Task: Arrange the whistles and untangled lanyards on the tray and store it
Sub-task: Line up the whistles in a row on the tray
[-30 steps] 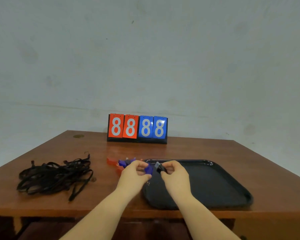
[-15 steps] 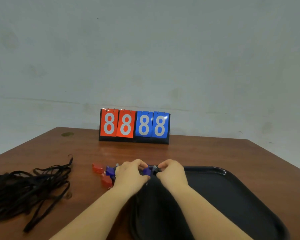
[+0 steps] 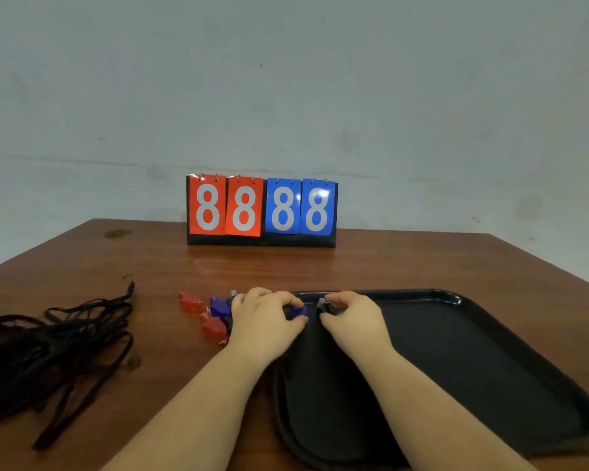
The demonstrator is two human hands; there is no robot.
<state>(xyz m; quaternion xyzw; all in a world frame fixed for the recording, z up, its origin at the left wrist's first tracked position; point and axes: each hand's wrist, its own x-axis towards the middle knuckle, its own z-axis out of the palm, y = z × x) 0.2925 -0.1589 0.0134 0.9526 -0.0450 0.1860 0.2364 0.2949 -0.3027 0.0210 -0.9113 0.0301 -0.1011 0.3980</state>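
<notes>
A black tray (image 3: pixel 490 351) lies on the right half of the wooden table. At its far left corner my left hand (image 3: pixel 264 319) pinches a blue whistle (image 3: pixel 297 311), and my right hand (image 3: pixel 352 316) pinches a black whistle (image 3: pixel 322 305) close beside it, low over the tray. To the left of my left hand lie loose whistles on the table: a red one (image 3: pixel 189 300), another red one (image 3: pixel 214 328) and a blue one (image 3: pixel 219 305). A tangled heap of black lanyards (image 3: pixel 48 355) sits at the table's left side.
A flip scoreboard (image 3: pixel 262 212) reading 8888 in red and blue stands at the table's far edge against a pale wall. Bare wooden table (image 3: pixel 388 263) lies between the scoreboard and the tray.
Both hands have moved forward and down to the tray's far left corner, each still holding its whistle. The camera has moved closer, so the tray and lanyards look bigger.
</notes>
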